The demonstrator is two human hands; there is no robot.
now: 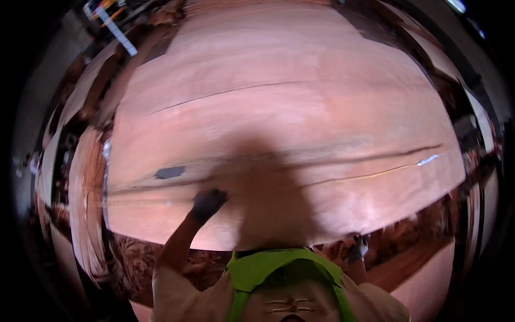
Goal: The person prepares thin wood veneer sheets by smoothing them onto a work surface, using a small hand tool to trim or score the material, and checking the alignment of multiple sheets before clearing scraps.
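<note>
In the head view, surface work seems in hand on a broad, pinkish, thin wooden sheet [327, 118] spread ahead, its long axis apparently left to right. The dark-gloved left hand [210, 205] looks curled over its near left; the grey-gloved right hand [358, 250] is by its near edge. I cannot tell either grip. The next move probably calls for flat support.

On the wood sheet [332, 118], the left hand [208, 204] lies left of centre toward the near edge; a patch [170, 172] lies beyond it, leftward. Right hand [358, 249]: at the near edge, right of centre.
</note>
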